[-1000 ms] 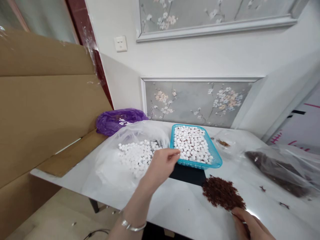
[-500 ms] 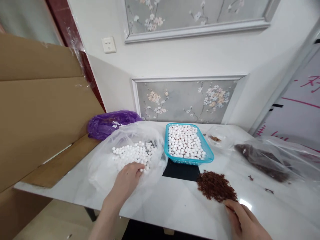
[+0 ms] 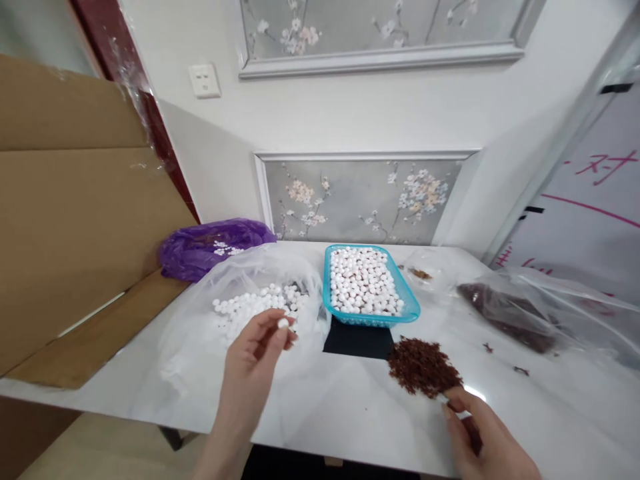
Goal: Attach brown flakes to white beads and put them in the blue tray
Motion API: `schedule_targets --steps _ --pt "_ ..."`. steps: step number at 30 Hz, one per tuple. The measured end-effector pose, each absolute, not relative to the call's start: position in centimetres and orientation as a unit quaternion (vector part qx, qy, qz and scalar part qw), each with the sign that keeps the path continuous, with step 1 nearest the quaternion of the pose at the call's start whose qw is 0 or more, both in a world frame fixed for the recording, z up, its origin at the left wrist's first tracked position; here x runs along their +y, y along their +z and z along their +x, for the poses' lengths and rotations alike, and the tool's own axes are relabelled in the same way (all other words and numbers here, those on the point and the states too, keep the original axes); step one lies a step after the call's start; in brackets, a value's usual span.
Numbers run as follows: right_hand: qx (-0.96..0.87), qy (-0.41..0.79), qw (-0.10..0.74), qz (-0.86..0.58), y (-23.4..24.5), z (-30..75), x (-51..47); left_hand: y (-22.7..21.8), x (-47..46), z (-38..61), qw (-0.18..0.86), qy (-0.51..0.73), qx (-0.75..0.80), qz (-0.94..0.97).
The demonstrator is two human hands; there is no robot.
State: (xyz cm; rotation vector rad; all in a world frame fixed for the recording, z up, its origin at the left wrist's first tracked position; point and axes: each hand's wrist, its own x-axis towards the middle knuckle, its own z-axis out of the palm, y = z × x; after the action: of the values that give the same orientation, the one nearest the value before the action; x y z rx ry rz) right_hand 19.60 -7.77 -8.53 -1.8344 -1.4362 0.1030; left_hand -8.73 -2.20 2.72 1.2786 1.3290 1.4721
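Observation:
Between thumb and fingertips, my left hand (image 3: 250, 373) pinches one small white ball (image 3: 283, 323). It is just over the near side of a clear plastic bag (image 3: 183, 347) that lies open with many loose white balls (image 3: 240, 308) in it. My right hand (image 3: 485, 437) is closed in a pinch at the near right edge of a heap of small reddish-brown pieces (image 3: 425, 367); what its fingertips hold is too small to make out. Behind the heap stands a blue plastic basket (image 3: 413, 308) filled with white balls, some with brown showing between them.
A black flat piece (image 3: 357, 340) lies before the basket. Purple bag (image 3: 195, 250) with white bits sits back left, beside a large cardboard box (image 3: 75, 220). At right are a clear bag of brown material (image 3: 510, 317) and two small brown scraps (image 3: 521, 371). A wall closes the back.
My left hand has lifted from the balls in the bag and turned, with one white ball now showing in its fingertips. My right hand stays by the brown heap. The view has shifted slightly.

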Motion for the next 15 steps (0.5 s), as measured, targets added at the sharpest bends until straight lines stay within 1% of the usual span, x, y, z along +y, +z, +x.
schedule_targets --steps 1,3,5,7,11,15 --pt "-0.566 0.060 0.408 -0.714 -8.4 19.5 -7.7 2.9 -2.7 -7.5 0.472 0.586 0.464 0.467" --pt "-0.567 0.119 0.436 -0.688 -8.1 18.9 -7.7 2.6 -3.5 -5.3 0.630 0.560 0.369 0.391" --pt "-0.558 0.196 0.465 -0.659 -7.5 17.8 -7.8 1.8 -3.8 -3.6 0.731 0.521 0.311 0.313" --pt "-0.525 0.249 0.502 -0.641 -6.8 16.4 -7.9 0.7 -3.7 -2.6 0.772 0.502 0.292 0.258" --pt "-0.531 0.366 0.510 -0.569 -4.9 13.7 -7.8 -1.6 -2.9 -2.4 0.787 0.501 0.296 0.204" --pt "-0.523 0.406 0.561 -0.498 -3.2 12.3 -7.3 -3.4 -2.6 -2.6 0.805 0.497 0.269 0.182"
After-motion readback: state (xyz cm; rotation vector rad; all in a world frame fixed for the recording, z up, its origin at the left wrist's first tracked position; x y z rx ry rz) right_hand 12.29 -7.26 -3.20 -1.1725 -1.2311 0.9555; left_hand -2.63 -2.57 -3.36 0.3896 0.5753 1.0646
